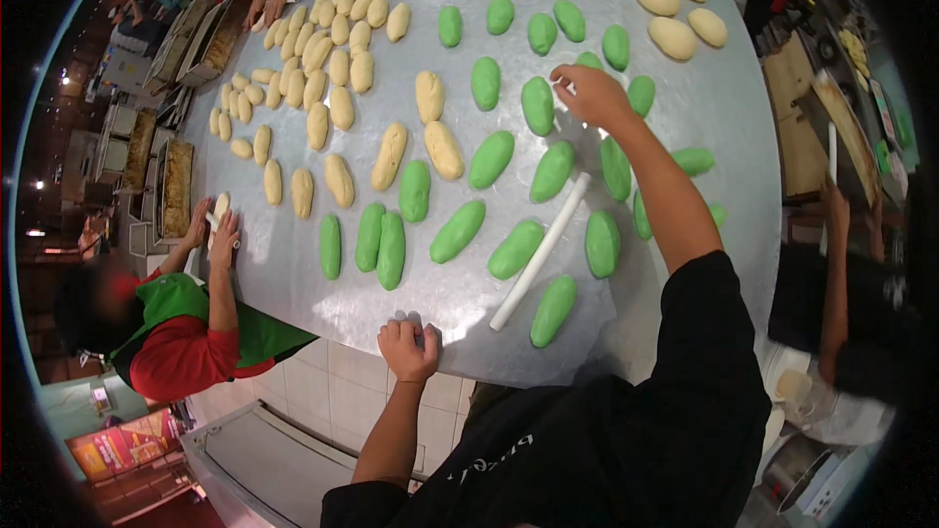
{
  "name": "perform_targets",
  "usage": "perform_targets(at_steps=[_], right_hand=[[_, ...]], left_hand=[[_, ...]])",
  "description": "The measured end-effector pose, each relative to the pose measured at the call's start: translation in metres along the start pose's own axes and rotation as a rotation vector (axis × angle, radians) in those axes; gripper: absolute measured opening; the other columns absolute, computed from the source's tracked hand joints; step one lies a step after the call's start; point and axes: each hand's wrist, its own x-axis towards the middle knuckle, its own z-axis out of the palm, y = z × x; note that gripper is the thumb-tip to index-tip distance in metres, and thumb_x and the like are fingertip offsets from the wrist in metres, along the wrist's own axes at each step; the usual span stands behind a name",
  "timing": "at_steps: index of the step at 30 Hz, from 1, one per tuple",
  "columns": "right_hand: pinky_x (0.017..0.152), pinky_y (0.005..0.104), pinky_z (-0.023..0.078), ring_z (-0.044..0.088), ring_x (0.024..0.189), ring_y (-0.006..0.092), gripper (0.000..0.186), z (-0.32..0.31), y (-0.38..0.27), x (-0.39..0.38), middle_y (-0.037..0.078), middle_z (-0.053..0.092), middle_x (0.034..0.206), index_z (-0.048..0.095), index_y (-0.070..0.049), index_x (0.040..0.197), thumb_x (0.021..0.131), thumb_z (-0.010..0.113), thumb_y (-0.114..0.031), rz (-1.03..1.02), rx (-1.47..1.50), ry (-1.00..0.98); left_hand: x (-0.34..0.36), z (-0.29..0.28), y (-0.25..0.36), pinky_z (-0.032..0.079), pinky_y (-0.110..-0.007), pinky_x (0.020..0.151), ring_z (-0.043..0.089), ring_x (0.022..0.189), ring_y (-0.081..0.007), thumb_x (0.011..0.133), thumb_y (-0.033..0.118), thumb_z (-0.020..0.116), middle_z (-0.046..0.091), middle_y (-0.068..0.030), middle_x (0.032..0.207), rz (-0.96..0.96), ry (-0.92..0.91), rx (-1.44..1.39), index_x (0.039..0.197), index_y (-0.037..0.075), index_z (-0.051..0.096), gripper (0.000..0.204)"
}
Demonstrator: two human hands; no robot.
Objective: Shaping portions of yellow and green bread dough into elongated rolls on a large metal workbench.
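My right hand (591, 96) reaches over the metal table, its fingers loosely bent and apart. They are beside a green dough log (537, 106); whether they touch it I cannot tell. At the near table edge rests my left hand (409, 348), its fingers curled in and nothing visible in them. A white rolling pin (540, 252) lies slanted between my arms, next to a green dough log (515, 249) on its left and another green log (555, 311) on its right. Several more green logs spread around and beyond, some partly hidden by my right arm.
Many cream dough logs (338, 68) cover the far left, and round cream dough pieces (672, 38) sit far right. At the left edge a co-worker in a green apron (201, 308) presses dough with a small roller. Baking tins (176, 191) stand beyond the left edge.
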Motion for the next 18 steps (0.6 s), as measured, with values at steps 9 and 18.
perform_targets(at_steps=[9,18], right_hand=[[0.077,0.0391,0.052,0.068,0.086,0.0275,0.024,-0.035,-0.042,-0.238,0.010,0.071,0.098,0.068,-0.010,0.109,0.088,0.063,-0.019,0.367,0.182,0.370],[0.086,0.0456,0.049,0.061,0.101,0.0361,0.062,-0.004,-0.026,-0.386,0.022,0.060,0.114,0.046,-0.008,0.137,0.082,0.070,-0.021,0.695,-0.110,0.409]], left_hand=[[0.001,0.000,-0.007,0.035,-0.043,0.067,0.050,0.075,-0.0294,0.078,0.019,0.071,0.052,-0.0062,0.079,0.037,0.037,-0.051,0.072,0.011,0.054,0.021],[0.003,0.000,-0.004,0.035,-0.042,0.071,0.053,0.079,-0.0280,0.081,0.022,0.070,0.054,-0.0050,0.080,0.193,-0.002,-0.044,0.076,0.011,0.057,0.018]])
